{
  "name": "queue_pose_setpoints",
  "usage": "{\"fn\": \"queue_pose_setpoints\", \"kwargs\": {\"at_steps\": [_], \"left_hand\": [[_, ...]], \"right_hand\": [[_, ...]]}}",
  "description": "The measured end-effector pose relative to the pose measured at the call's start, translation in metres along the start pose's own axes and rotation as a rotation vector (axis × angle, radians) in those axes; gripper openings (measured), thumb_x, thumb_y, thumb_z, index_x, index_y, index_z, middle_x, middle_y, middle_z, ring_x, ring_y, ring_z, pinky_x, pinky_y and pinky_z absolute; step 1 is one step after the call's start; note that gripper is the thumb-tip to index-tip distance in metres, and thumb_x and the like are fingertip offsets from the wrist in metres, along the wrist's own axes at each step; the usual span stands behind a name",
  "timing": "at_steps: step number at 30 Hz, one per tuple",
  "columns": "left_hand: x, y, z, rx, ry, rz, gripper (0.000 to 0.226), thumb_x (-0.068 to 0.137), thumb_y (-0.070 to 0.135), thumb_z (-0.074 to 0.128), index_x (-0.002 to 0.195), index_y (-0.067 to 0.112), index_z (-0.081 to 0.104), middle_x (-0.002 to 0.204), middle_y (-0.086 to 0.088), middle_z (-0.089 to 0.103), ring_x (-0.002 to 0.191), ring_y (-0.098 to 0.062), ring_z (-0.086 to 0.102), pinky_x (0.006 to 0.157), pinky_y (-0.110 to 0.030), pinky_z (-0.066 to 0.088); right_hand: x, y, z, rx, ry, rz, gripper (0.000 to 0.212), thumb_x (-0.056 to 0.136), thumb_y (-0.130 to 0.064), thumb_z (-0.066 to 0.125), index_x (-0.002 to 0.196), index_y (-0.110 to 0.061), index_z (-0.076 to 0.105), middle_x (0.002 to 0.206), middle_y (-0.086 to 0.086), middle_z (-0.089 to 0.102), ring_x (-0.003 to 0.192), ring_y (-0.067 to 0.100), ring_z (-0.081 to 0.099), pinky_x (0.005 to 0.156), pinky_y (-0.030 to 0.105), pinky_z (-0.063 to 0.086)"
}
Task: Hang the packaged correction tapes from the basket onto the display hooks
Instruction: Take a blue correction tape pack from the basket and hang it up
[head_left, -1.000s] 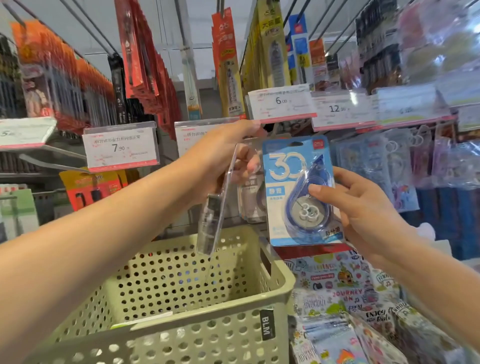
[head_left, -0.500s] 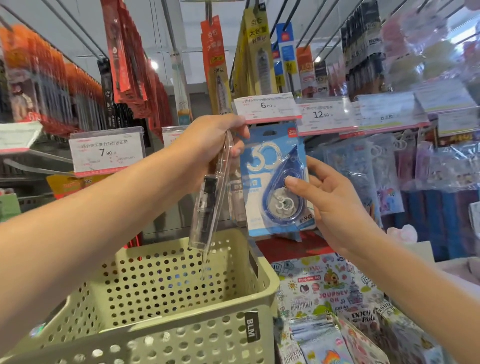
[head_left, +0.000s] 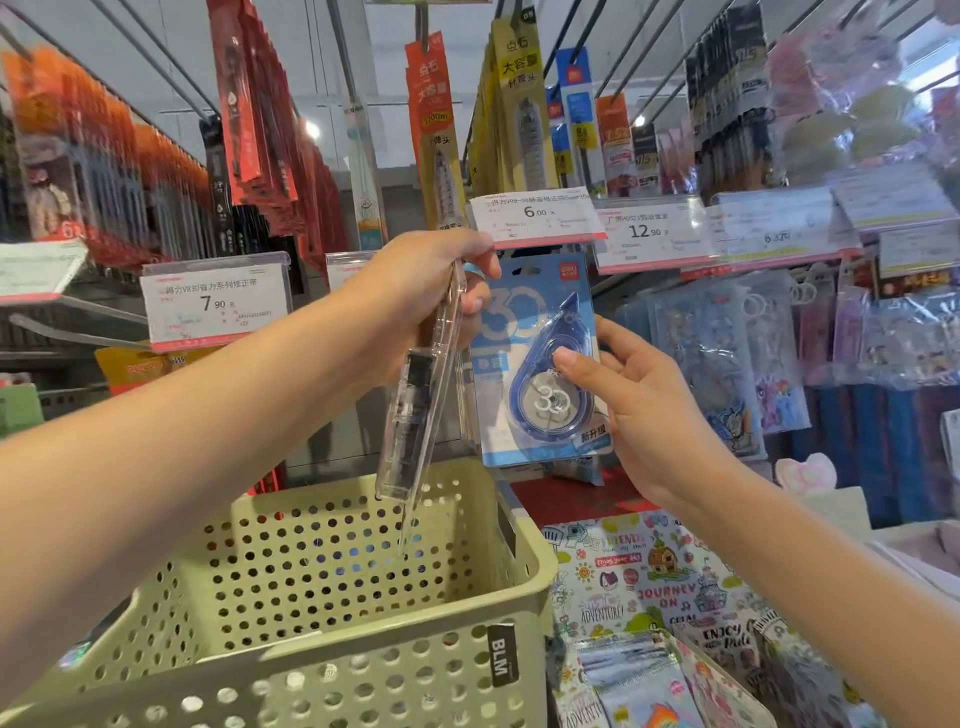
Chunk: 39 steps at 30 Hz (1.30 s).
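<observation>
A blue correction tape pack (head_left: 530, 332) printed with "30" hangs face-on just under the 6.00 price tag (head_left: 537, 217). My right hand (head_left: 639, 410) grips its lower right side, thumb on the blister. My left hand (head_left: 423, 291) is raised beside the pack's top left and pinches a second clear pack (head_left: 415, 400), seen edge-on and hanging down over the green perforated basket (head_left: 363, 670). The hook behind the blue pack is hidden by the price tag.
Pen and refill packs hang on hooks above, with a 7.90 tag (head_left: 215, 304) to the left and a 12.90 tag (head_left: 649, 231) to the right. Clear pouches (head_left: 727, 364) hang at right. Printed notebooks (head_left: 649, 587) lie below the shelf.
The view has tilted and the hands sit slightly lower-left in frame. The blue pack has been raised closer under the 6.00 tag, and my left hand still holds the clear pack.
</observation>
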<state>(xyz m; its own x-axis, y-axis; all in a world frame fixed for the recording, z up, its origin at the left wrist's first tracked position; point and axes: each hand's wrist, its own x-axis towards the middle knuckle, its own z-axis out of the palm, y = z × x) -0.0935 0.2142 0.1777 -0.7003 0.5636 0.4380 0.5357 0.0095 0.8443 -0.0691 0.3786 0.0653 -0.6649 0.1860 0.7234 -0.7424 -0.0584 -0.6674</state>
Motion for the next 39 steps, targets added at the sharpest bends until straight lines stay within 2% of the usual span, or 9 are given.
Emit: {"fn": "queue_pose_setpoints", "kwargs": {"at_steps": [10, 13, 16, 20, 23, 28, 33, 36, 39], "left_hand": [[0.002, -0.003, 0.000, -0.038, -0.006, -0.009, 0.033, 0.098, 0.025, 0.035, 0.069, 0.011, 0.046, 0.035, 0.001, 0.039, 0.023, -0.012, 0.030, 0.033, -0.014, 0.026], [0.002, -0.004, 0.000, -0.036, -0.004, -0.011, 0.032, 0.098, 0.025, 0.035, 0.071, 0.012, 0.046, 0.034, 0.002, 0.040, 0.022, -0.011, 0.030, 0.033, -0.013, 0.026], [0.001, -0.004, 0.002, -0.049, -0.004, -0.018, 0.033, 0.098, 0.025, 0.034, 0.070, 0.012, 0.045, 0.034, 0.003, 0.040, 0.022, -0.011, 0.030, 0.034, -0.014, 0.025], [-0.002, -0.003, 0.007, -0.118, 0.035, -0.024, 0.034, 0.098, 0.024, 0.034, 0.068, 0.012, 0.044, 0.032, 0.003, 0.039, 0.022, -0.011, 0.031, 0.033, -0.011, 0.028], [-0.006, -0.003, 0.017, -0.189, 0.121, -0.006, 0.034, 0.097, 0.022, 0.036, 0.066, 0.012, 0.044, 0.030, 0.005, 0.038, 0.022, -0.010, 0.033, 0.032, -0.010, 0.030], [-0.010, -0.006, 0.037, -0.330, 0.249, 0.062, 0.033, 0.097, 0.020, 0.037, 0.065, 0.014, 0.042, 0.030, 0.006, 0.035, 0.022, -0.007, 0.032, 0.032, -0.009, 0.027], [-0.011, -0.008, 0.047, -0.433, 0.349, 0.087, 0.029, 0.096, 0.019, 0.039, 0.068, 0.012, 0.043, 0.028, 0.005, 0.037, 0.022, -0.008, 0.035, 0.033, -0.008, 0.030], [-0.010, -0.006, 0.052, -0.491, 0.399, 0.101, 0.030, 0.094, 0.016, 0.040, 0.065, 0.011, 0.042, 0.027, 0.005, 0.037, 0.020, -0.007, 0.035, 0.032, -0.009, 0.030], [-0.011, -0.005, 0.053, -0.502, 0.422, 0.088, 0.027, 0.094, 0.019, 0.044, 0.067, 0.014, 0.046, 0.032, 0.006, 0.050, 0.027, -0.007, 0.050, 0.036, -0.014, 0.041]], "right_hand": [[0.013, 0.022, 0.005, -0.110, 0.046, -0.022, 0.029, 0.090, -0.013, 0.059, 0.113, -0.031, 0.056, 0.098, -0.014, 0.070, 0.085, -0.002, 0.069, 0.069, 0.014, 0.054], [0.016, 0.031, 0.008, -0.206, 0.076, -0.023, 0.027, 0.089, -0.023, 0.060, 0.109, -0.041, 0.055, 0.116, -0.007, 0.065, 0.102, 0.005, 0.065, 0.087, 0.026, 0.055], [0.018, 0.036, 0.009, -0.306, 0.109, -0.012, 0.037, 0.088, -0.030, 0.060, 0.125, -0.033, 0.054, 0.130, 0.004, 0.048, 0.116, 0.017, 0.056, 0.100, 0.041, 0.048], [0.021, 0.033, 0.012, -0.429, 0.159, 0.037, 0.047, 0.090, -0.031, 0.056, 0.135, -0.023, 0.044, 0.134, 0.000, 0.033, 0.127, 0.017, 0.043, 0.109, 0.041, 0.037], [0.006, 0.022, 0.020, -0.458, 0.230, -0.072, 0.066, 0.085, -0.045, 0.048, 0.145, -0.022, 0.029, 0.143, -0.004, 0.025, 0.138, 0.012, 0.027, 0.116, 0.037, 0.024], [-0.051, -0.007, 0.040, -0.469, 0.019, -0.573, 0.061, 0.080, -0.046, 0.048, 0.131, -0.016, 0.034, 0.128, 0.006, 0.041, 0.120, 0.014, 0.044, 0.102, 0.025, 0.035], [-0.058, -0.011, 0.051, -0.534, -0.007, -0.438, 0.074, 0.070, -0.031, 0.076, 0.128, -0.023, 0.032, 0.127, -0.001, 0.045, 0.114, 0.006, 0.048, 0.095, 0.013, 0.038], [-0.056, -0.011, 0.049, -0.479, 0.017, -0.381, 0.064, 0.075, -0.016, 0.072, 0.123, -0.034, 0.035, 0.121, -0.005, 0.050, 0.105, 0.004, 0.054, 0.086, 0.016, 0.047], [-0.058, -0.012, 0.043, -0.439, 0.041, -0.372, 0.054, 0.080, -0.008, 0.069, 0.114, -0.036, 0.039, 0.103, -0.014, 0.058, 0.094, -0.006, 0.059, 0.080, 0.008, 0.045]]}}
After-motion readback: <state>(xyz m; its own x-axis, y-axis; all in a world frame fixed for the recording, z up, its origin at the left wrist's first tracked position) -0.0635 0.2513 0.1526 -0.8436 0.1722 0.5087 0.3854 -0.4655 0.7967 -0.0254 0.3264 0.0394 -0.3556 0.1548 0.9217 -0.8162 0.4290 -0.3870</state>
